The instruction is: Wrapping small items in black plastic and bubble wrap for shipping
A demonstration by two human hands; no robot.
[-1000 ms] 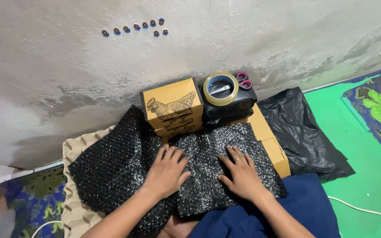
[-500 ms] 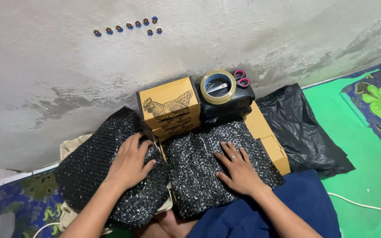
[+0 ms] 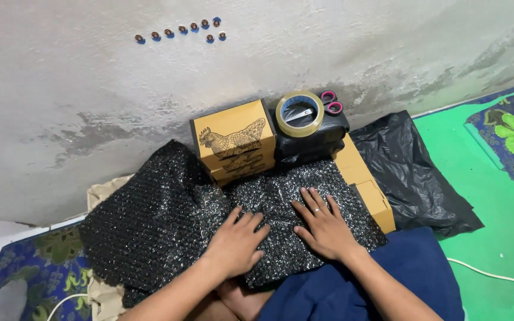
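Left hand [image 3: 237, 242] & right hand [image 3: 323, 226] are both lying flat, fingers spread, gripping nothing, pressing the black bubble wrap [image 3: 209, 220] down, prob. to keep it smoothed over whatever's under it. Wrap is sitting right in front of the person, spilling toward 9 o'clock. At 12 o'clock a cardboard box with a rooster drawing [image 3: 234, 141] is standing against the wall; at 1 o'clock a tape roll [image 3: 300, 114] & scissors [image 3: 331, 102] are resting on a black parcel [image 3: 310, 141], within reach. Black plastic bag [image 3: 411, 172] is lying at 2 o'clock.
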